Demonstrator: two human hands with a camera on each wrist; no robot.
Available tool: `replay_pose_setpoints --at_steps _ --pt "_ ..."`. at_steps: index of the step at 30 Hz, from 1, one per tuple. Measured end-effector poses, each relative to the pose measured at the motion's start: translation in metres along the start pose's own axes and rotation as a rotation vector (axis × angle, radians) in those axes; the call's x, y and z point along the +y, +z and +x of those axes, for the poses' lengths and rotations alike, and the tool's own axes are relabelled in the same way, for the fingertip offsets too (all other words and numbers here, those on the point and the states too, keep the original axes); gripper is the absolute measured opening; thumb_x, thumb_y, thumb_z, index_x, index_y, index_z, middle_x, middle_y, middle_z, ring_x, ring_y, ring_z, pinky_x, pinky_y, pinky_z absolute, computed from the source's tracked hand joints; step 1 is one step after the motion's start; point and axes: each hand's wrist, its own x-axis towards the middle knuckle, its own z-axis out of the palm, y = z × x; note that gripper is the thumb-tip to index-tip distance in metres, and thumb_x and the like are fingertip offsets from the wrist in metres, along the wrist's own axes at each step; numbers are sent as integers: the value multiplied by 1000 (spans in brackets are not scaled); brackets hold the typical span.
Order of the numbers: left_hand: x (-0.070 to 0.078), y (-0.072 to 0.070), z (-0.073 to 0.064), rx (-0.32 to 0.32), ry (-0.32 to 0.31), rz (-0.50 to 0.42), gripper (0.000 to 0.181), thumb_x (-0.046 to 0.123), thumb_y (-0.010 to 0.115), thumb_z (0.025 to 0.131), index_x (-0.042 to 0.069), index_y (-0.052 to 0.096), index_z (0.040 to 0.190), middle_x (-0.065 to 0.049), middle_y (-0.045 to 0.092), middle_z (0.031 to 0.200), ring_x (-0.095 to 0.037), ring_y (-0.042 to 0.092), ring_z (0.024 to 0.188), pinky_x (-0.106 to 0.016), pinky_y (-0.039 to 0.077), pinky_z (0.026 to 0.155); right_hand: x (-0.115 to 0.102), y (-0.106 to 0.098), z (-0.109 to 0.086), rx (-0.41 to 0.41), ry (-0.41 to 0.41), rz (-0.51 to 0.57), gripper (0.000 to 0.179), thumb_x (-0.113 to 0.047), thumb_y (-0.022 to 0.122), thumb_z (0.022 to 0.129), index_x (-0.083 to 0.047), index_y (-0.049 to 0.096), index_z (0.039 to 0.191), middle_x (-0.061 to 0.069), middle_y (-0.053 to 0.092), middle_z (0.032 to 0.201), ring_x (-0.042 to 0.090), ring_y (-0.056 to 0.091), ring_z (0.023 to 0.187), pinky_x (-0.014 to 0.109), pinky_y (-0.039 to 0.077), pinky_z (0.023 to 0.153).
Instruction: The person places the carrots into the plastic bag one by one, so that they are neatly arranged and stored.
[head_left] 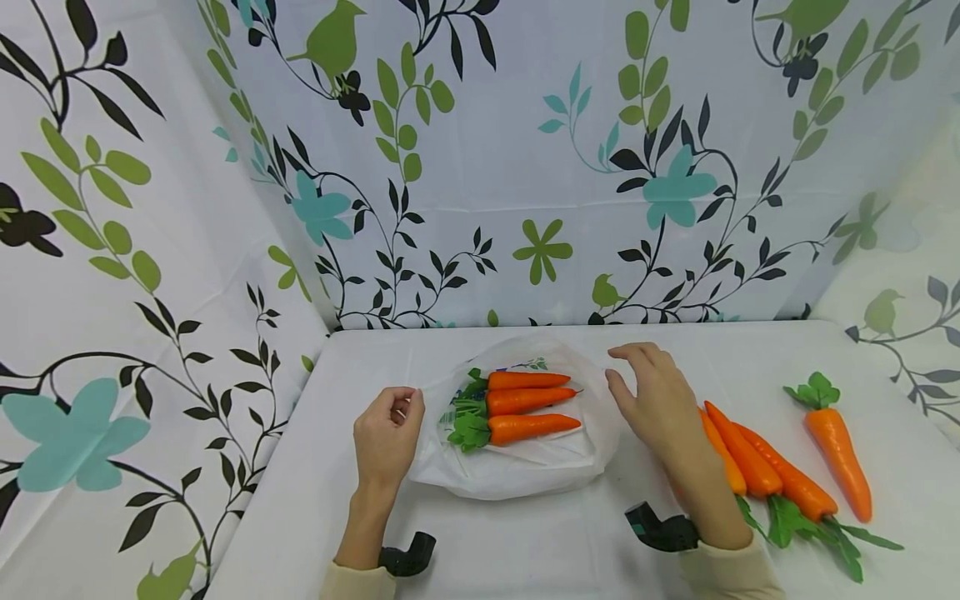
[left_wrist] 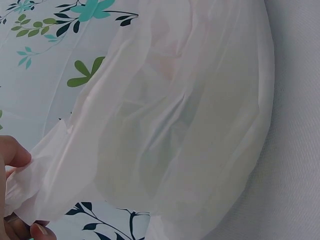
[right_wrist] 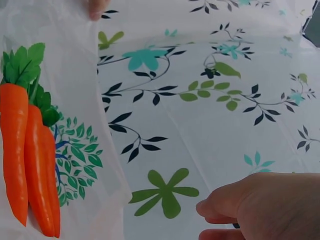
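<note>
A white plastic bag [head_left: 525,483] with a green and blue leaf print lies spread on the table. Three orange carrots [head_left: 517,401] with green leafy tops are side by side within its outline, tips to the right. My left hand [head_left: 388,437] pinches the bag's left edge; in the left wrist view, thumb and fingers [left_wrist: 15,152] grip the thin plastic. Just off the bag's right edge is my right hand [head_left: 656,400], thumb and fingers apart, holding nothing. In the right wrist view that hand [right_wrist: 265,210] shows no bag in its fingers.
Several more carrots [head_left: 787,471] lie in a group beside and partly behind my right forearm. One separate carrot [head_left: 840,458] is at the far right. White sheets [head_left: 487,167] printed with leaves and birds hang behind the table [head_left: 517,550] and at its sides.
</note>
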Motion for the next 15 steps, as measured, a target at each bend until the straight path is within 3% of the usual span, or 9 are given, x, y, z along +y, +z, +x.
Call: replay_pose_setpoints --at_steps 15 --pt "-2 -2 0 -3 -1 -7 9 11 71 90 2 73 88 -5 63 65 -10 54 56 -12 43 55 19 0 -6 -35 39 -23 30 -15 62 96 -3 64 123 21 59 129 42 53 119 60 48 98"
